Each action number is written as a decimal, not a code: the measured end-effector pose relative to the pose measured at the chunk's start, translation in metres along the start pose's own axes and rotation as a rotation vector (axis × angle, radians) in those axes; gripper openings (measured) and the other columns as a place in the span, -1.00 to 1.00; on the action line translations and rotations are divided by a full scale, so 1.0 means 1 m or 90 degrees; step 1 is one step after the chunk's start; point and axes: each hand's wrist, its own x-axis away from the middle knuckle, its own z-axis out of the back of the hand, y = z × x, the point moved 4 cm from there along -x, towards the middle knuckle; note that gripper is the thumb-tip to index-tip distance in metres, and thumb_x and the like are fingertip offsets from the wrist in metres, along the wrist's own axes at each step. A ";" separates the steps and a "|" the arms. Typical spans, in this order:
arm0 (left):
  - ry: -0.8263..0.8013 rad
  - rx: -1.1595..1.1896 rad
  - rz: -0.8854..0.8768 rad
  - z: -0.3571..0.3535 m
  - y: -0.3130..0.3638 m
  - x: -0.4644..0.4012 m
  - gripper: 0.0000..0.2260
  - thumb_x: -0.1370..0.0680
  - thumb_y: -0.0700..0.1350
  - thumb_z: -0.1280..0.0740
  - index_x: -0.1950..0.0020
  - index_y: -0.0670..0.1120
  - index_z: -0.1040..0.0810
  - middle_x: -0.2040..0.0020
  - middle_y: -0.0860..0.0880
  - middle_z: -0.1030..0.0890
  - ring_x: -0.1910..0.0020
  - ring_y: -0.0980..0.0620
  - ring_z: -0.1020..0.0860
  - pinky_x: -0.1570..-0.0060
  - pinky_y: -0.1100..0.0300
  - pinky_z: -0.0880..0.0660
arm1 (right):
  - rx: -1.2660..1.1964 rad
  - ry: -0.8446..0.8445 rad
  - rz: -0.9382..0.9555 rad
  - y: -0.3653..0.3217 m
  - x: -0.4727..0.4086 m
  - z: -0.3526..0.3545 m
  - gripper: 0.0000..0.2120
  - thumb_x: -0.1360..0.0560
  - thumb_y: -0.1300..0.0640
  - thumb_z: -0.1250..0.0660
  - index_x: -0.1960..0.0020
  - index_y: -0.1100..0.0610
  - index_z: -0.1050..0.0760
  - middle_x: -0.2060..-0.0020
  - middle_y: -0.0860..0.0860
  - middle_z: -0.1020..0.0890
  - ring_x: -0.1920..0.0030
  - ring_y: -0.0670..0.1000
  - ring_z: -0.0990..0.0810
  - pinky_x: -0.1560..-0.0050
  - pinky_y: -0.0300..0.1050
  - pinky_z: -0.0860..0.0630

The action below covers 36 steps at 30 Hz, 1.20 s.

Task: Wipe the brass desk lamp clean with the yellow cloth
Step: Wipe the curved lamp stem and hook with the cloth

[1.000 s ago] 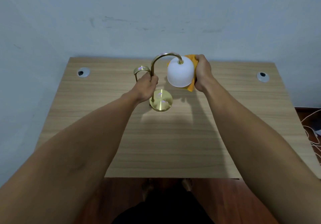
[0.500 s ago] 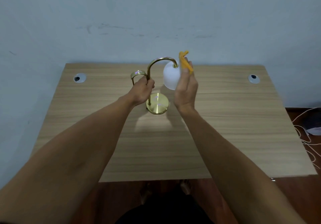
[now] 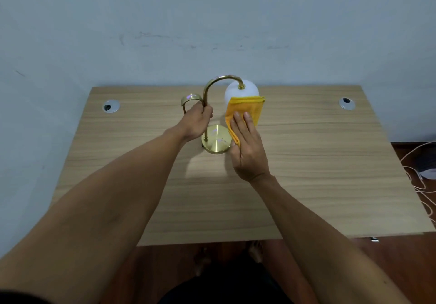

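Your left hand (image 3: 197, 124) grips the curved brass desk lamp (image 3: 205, 105) stem mid-desk, clear wood-grain desktop (image 3: 318, 162) all round. Your right hand (image 3: 247, 148), fingers flat, presses the folded yellow cloth (image 3: 246, 109) against the white globe shade (image 3: 243, 90).

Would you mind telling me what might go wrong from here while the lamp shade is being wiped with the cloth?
1. The white shade hangs from the tip of the thin curved arm, so a hard press by the right hand with the yellow cloth may swing or strain it.
2. The round base looks small; only the left hand, gripping the stem, guards against tipping.
3. The cloth's lower edge hangs over the base and may snag.
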 end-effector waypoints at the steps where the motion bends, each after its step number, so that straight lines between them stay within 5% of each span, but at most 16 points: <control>1: -0.004 0.004 0.000 0.000 0.000 0.001 -0.73 -0.67 -0.02 -0.09 -0.04 -0.16 -0.50 -0.14 -0.20 -0.64 -0.21 -0.12 -0.59 -0.27 -0.12 -0.50 | -0.016 -0.004 -0.012 0.002 0.006 0.000 -0.52 -0.61 0.21 -0.07 -0.46 0.37 -0.41 -0.48 0.27 -0.43 -0.57 0.29 -0.26 -0.56 0.20 -0.25; 3: -0.015 0.008 0.002 0.000 0.001 0.002 -0.70 -0.68 -0.03 -0.09 -0.09 -0.21 -0.51 -0.17 -0.21 -0.63 -0.21 -0.12 -0.57 -0.27 -0.10 -0.48 | -0.099 -0.005 -0.166 0.009 0.016 0.004 -0.56 -0.62 0.19 -0.06 -0.37 0.32 -0.52 -0.36 0.23 -0.56 -0.45 0.20 -0.44 -0.51 0.08 -0.34; 5: -0.027 0.009 0.000 0.001 0.002 0.004 -0.69 -0.68 -0.01 -0.08 -0.08 -0.22 -0.48 -0.11 -0.18 -0.61 -0.11 -0.11 -0.55 -0.22 -0.13 -0.48 | -0.179 0.039 -0.479 0.025 0.026 0.013 -0.63 -0.66 0.12 -0.07 -0.14 0.25 -0.61 -0.11 0.20 -0.68 -0.18 0.18 -0.60 -0.28 0.09 -0.51; 7: -0.034 0.016 -0.003 0.001 0.004 0.006 -0.74 -0.68 0.02 -0.08 -0.03 -0.14 -0.43 0.02 -0.14 -0.52 0.05 -0.05 -0.48 -0.07 -0.10 -0.49 | -0.265 0.156 -0.775 0.040 0.027 0.031 -0.64 -0.67 0.10 -0.09 0.13 0.21 -0.56 0.09 0.20 -0.67 -0.01 0.19 -0.60 -0.08 0.12 -0.52; 9: -0.033 0.025 0.005 0.001 0.006 0.009 -0.74 -0.70 0.04 -0.09 0.05 -0.09 -0.38 0.18 -0.06 -0.44 0.24 0.01 -0.39 0.12 0.00 -0.38 | -0.410 0.279 -0.914 0.046 0.015 0.050 -0.65 -0.63 0.07 -0.13 0.27 0.14 -0.49 0.26 0.09 -0.59 0.12 0.11 -0.55 0.10 0.03 -0.49; 12: 0.012 0.069 0.023 0.000 0.004 0.013 -0.72 -0.69 0.10 -0.14 0.15 0.00 -0.32 0.32 0.04 -0.34 0.37 0.06 -0.31 0.19 0.07 -0.30 | -0.499 0.381 -0.799 0.035 -0.030 0.080 -0.72 -0.54 0.00 -0.16 0.24 0.10 -0.51 0.30 0.05 -0.56 0.24 0.05 -0.54 0.20 -0.06 -0.50; 15: 0.088 0.035 0.000 -0.001 0.003 0.018 -0.74 -0.69 0.09 -0.17 0.00 -0.08 -0.46 0.24 0.04 -0.48 0.24 0.05 -0.46 0.16 0.10 -0.34 | -0.473 0.364 -0.633 0.004 -0.079 0.101 -0.69 -0.66 0.04 -0.12 0.13 0.06 -0.56 0.22 -0.06 -0.59 0.21 -0.05 -0.54 0.13 -0.14 -0.49; 17: 0.107 0.022 -0.006 -0.002 0.002 0.022 -0.71 -0.70 0.07 -0.17 -0.13 -0.14 -0.50 0.17 0.03 -0.53 0.12 -0.03 -0.50 0.07 0.12 -0.34 | -0.470 0.305 -0.582 -0.012 -0.104 0.095 -0.71 -0.65 -0.01 -0.10 0.03 0.01 -0.57 0.14 -0.09 -0.59 0.12 -0.06 -0.54 0.01 -0.11 -0.51; 21: 0.120 -0.003 -0.003 -0.002 0.001 0.023 -0.77 -0.71 0.04 -0.16 -0.06 -0.11 -0.46 0.17 -0.06 -0.55 0.10 -0.11 -0.51 0.09 0.14 -0.32 | -0.510 0.162 -0.559 -0.037 -0.122 0.060 -0.66 -0.59 -0.07 -0.08 -0.08 -0.04 -0.62 -0.05 -0.07 -0.65 -0.11 -0.05 -0.58 -0.35 0.07 -0.48; 24: 0.101 -0.023 0.002 0.001 0.002 0.022 -0.72 -0.71 0.04 -0.15 -0.11 -0.17 -0.48 0.11 -0.16 -0.59 0.06 -0.16 -0.53 0.11 0.13 -0.32 | -0.529 0.113 -0.535 -0.052 -0.128 0.040 -0.50 -0.57 -0.05 -0.08 -0.37 0.13 -0.56 -0.37 -0.03 -0.58 -0.40 -0.10 -0.47 -0.45 -0.13 -0.32; 30: 0.056 -0.070 -0.006 0.005 0.002 0.016 -0.76 -0.72 -0.03 -0.14 -0.14 -0.20 -0.45 -0.07 -0.24 -0.61 -0.10 -0.23 -0.55 0.05 0.13 -0.36 | -0.268 0.028 -0.362 -0.063 -0.123 0.029 -0.62 -0.67 0.07 -0.12 -0.45 0.06 -0.46 -0.53 0.01 -0.36 -0.60 0.04 -0.12 -0.59 0.13 -0.05; 33: 0.024 -0.058 -0.027 0.004 0.007 0.017 -0.70 -0.73 -0.16 -0.13 -0.42 -0.20 -0.45 -0.36 -0.24 -0.55 -0.33 -0.18 -0.52 0.13 0.52 -0.37 | -0.076 -0.047 -0.247 -0.063 -0.122 0.023 -0.57 -0.65 0.03 -0.09 -0.46 0.03 -0.46 -0.54 0.01 -0.34 -0.61 0.07 -0.09 -0.52 0.07 -0.04; 36: 0.006 -0.085 -0.060 0.004 0.011 0.020 -0.65 -0.71 -0.31 -0.11 -0.50 -0.32 -0.35 -0.45 -0.21 -0.47 -0.26 -0.05 -0.54 0.23 0.69 -0.27 | 0.131 -0.094 -0.132 -0.064 -0.124 0.014 -0.59 -0.60 0.01 -0.12 -0.37 0.04 -0.52 -0.45 0.04 -0.45 -0.56 0.14 -0.22 -0.45 0.11 -0.12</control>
